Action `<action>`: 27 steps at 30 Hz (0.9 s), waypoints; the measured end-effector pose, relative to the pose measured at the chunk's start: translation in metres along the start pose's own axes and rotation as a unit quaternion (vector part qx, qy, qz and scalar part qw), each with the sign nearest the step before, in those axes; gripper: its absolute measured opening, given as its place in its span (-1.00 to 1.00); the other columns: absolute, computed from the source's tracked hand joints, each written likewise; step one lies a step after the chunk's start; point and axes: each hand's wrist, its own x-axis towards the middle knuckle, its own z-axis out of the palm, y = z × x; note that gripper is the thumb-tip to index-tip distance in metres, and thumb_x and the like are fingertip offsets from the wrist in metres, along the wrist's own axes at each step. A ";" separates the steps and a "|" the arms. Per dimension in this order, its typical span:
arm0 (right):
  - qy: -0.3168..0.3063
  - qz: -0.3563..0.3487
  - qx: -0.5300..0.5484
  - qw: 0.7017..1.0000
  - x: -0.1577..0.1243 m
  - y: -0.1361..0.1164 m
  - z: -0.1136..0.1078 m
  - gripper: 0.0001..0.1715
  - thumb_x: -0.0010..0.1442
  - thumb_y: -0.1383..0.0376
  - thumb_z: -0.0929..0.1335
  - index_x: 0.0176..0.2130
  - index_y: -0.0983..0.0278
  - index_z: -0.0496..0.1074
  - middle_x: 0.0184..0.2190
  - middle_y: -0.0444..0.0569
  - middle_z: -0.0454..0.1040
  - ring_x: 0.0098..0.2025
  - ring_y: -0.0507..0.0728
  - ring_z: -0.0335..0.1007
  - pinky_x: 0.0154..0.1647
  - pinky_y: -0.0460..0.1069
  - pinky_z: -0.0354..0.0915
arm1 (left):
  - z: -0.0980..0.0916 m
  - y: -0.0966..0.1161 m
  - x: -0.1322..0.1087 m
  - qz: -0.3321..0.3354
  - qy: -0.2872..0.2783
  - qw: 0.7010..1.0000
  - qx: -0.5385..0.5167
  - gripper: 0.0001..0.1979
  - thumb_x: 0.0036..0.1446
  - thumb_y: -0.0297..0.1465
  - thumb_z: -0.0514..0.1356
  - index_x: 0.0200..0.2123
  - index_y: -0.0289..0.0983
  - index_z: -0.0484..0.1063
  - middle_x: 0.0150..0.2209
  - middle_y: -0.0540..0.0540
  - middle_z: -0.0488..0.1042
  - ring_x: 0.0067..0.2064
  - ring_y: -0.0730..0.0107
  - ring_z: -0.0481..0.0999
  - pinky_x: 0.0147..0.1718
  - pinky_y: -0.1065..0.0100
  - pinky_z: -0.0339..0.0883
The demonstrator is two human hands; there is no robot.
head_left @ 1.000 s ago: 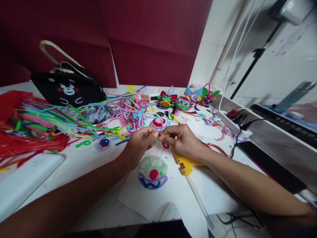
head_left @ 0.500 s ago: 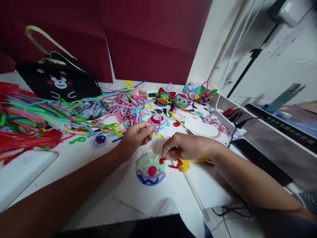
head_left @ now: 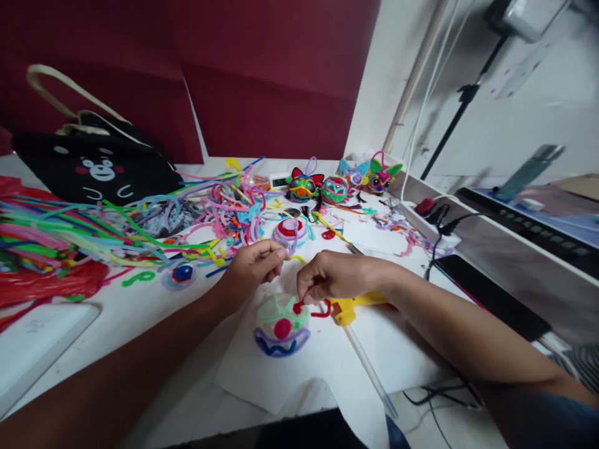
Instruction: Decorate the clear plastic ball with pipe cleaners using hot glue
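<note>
Nearest, the decorated ball lies on paper. At its right edge the right hand, knuckles up, pinches a curled red pipe cleaner, half hiding a yellow glue gun. Beyond the ball, the left hand curls its fingers together; contents unclear.

A craft ball sits on a paper sheet, glue gun at its 3 o'clock. Loose pipe cleaners sprawl at 10 o'clock, a bag behind them; finished figures at 1 o'clock.
</note>
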 end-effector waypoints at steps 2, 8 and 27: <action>0.006 -0.005 -0.002 1.000 0.000 0.000 0.000 -0.85 0.13 0.55 0.37 -0.32 0.38 0.52 -0.50 -0.15 0.47 -0.48 -0.07 0.34 -0.45 -0.18 0.25 | -0.001 -0.001 0.001 -0.003 -0.004 1.000 0.002 -0.76 0.04 -0.21 0.26 -0.47 -0.28 0.41 -0.59 0.07 0.32 -0.58 0.58 0.24 -0.61 0.53 0.07; 0.015 0.004 -0.004 1.000 0.001 -0.001 -0.001 -0.86 0.11 0.56 0.38 -0.33 0.39 0.52 -0.51 -0.16 0.46 -0.48 -0.08 0.34 -0.47 -0.20 0.23 | -0.002 -0.002 0.003 -0.017 -0.005 1.000 0.008 -0.76 0.03 -0.21 0.27 -0.43 -0.28 0.45 -0.57 0.07 0.35 -0.56 0.58 0.27 -0.59 0.54 0.11; 0.003 0.026 -0.030 0.999 0.005 0.001 -0.001 -0.89 0.10 0.51 0.40 -0.31 0.39 0.54 -0.47 -0.15 0.49 -0.47 -0.08 0.36 -0.44 -0.20 0.24 | -0.006 -0.004 0.002 -0.017 -0.033 0.998 0.057 -0.73 0.07 -0.18 0.24 -0.42 -0.29 0.42 -0.57 0.10 0.31 -0.56 0.59 0.23 -0.59 0.54 0.07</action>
